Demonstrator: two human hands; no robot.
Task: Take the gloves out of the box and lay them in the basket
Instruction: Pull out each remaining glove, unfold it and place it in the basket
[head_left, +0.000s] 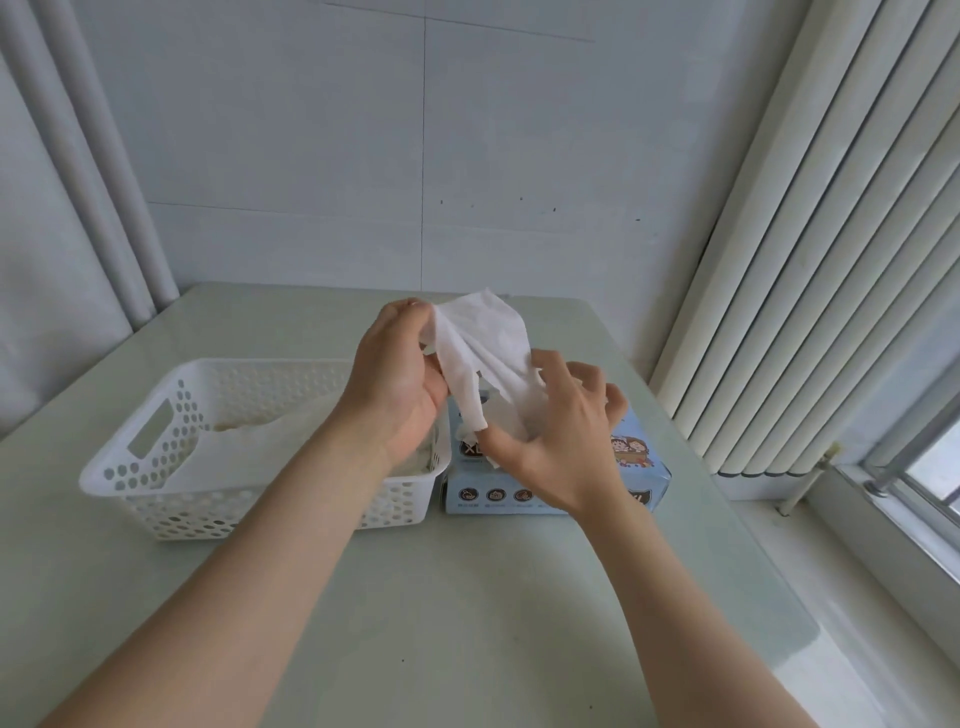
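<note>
1. Pale table stands against a white wall, with slatted blinds down the right side. A white holed basket sits on its left part and a blue printed box just beside it on the right. They are so close that I cannot say whether they touch.
2. The left hand grips a white glove by its upper edge, fingers curled round it. It holds the glove up above the box, near the basket's right end. The glove hangs crumpled, with a loose tail dangling toward the box top.
3. The right hand is at the glove's lower part, over the box, with fingers bent and spread and the thumb out to the left. I cannot tell whether it pinches the glove or only brushes it.
4. The step in hand looks like freeing this glove and carrying it across to the basket.
   - It would go best if the glove is lifted until the tail clears the box, so that no second glove drags out with it.
   - The right hand could steady the box meanwhile.
   - The glove should then swing left over the basket and be lowered flat, not dropped in a bunch.
5. Some things are hidden or hard to make out.
   - The box's opening is behind the right hand and the glove, so I cannot say how many gloves remain.
   - A pale heap lies in the basket, probably gloves, but the left forearm covers its right part.
   - The small print on the box is unreadable.
</note>
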